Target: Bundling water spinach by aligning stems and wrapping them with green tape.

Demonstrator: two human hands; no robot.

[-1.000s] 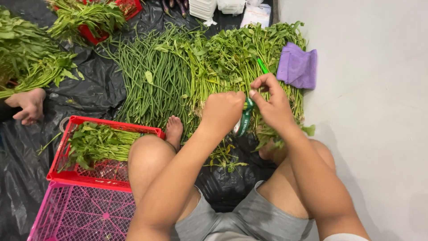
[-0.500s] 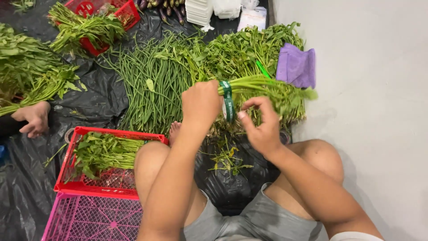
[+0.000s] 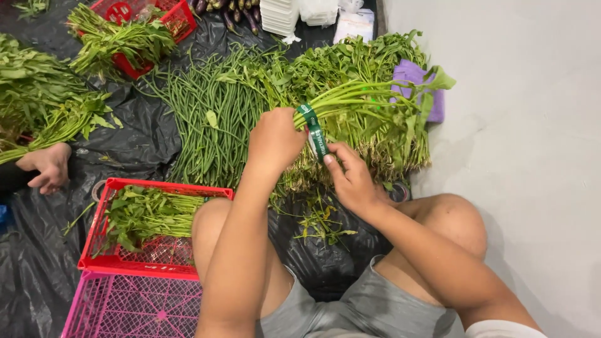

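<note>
Closest to us sits a pink crate [image 3: 134, 307], and we cannot see anything in it. Just past it is a red crate [image 3: 103, 235] with a small pile of leafy greens [image 3: 147, 213] lying inside.

Our two arms reach forward over our bent knees. Our left hand [image 3: 275, 141] is curled in a fist, squeezed tight around the stems of a bunch of greens [image 3: 369, 103]. The bunch is lifted up off the pile and points to the right, leaves at the far end. Our right hand [image 3: 350, 178] is just beside it, a little lower, with its fingers pinched on a green band [image 3: 315, 133] that wraps the stems.

Under the bunch is a big pile of green plants [image 3: 350, 62] on a black plastic sheet [image 3: 144, 134]. Long beans [image 3: 210, 116] lie beside them. A purple cloth [image 3: 413, 72] peeks out behind the leaves.

At the left edge, another person's hand [image 3: 47, 166] rests on the sheet. Farther back, another red basket [image 3: 169, 15] holds more greens [image 3: 119, 40].
</note>
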